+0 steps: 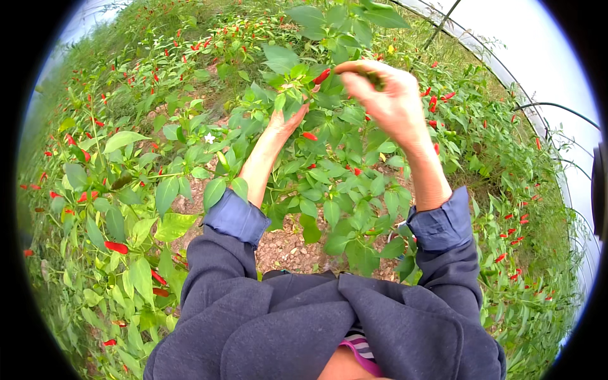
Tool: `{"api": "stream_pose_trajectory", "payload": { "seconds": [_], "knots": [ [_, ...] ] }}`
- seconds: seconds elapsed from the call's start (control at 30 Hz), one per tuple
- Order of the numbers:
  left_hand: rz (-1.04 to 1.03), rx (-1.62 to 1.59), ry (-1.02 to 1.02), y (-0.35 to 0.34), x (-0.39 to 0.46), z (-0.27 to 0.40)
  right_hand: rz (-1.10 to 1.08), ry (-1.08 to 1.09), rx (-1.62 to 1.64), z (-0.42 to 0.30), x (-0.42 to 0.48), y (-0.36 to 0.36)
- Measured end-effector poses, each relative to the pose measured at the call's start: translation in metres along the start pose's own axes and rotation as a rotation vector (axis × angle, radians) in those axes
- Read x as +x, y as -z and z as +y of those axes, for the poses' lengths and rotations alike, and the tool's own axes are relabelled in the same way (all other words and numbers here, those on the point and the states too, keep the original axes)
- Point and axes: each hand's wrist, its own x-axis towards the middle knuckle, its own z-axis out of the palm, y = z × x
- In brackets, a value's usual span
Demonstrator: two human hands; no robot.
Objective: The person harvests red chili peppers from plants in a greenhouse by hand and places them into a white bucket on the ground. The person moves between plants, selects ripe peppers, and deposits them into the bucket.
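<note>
A red chili pepper stands out among the upper leaves of a pepper plant in front of me. My left hand reaches into this plant from below. Leaves cover most of its fingers, and one fingertip shows just under the red pepper; whether it grips anything is hidden. To the right, my right hand is bent over with thumb and forefinger pointing left, the forefinger's tip close beside the pepper. Something dark green shows inside its curled fingers, too blurred to identify. Below my left hand hangs another red pepper.
More pepper plants with red fruit crowd both sides, including a large leafy one at left. Reddish crumbly soil shows below. Along the right runs a plastic greenhouse wall with a curved pipe.
</note>
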Motion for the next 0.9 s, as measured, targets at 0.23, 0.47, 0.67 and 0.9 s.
{"api": "stream_pose_trajectory", "payload": {
  "seconds": [0.23, 0.47, 0.67, 0.9],
  "knots": [
    [-0.065, -0.405, -0.006, -0.015, 0.005, 0.044, -0.11, 0.205, -0.849, 0.026, 0.004, -0.031],
    [0.061, 1.445, -0.436, -0.016, 0.006, 0.003, -0.116, 0.238, -0.961, 0.054, 0.002, -0.036],
    [0.16, 1.419, -0.471, -0.024, 0.004, 0.011, -0.205, 0.044, -0.748, 0.066, -0.001, -0.047],
    [0.423, 0.709, -0.336, -0.026, 0.011, 0.021, -0.162, -0.225, -0.519, 0.079, 0.012, -0.061]
  ]
}}
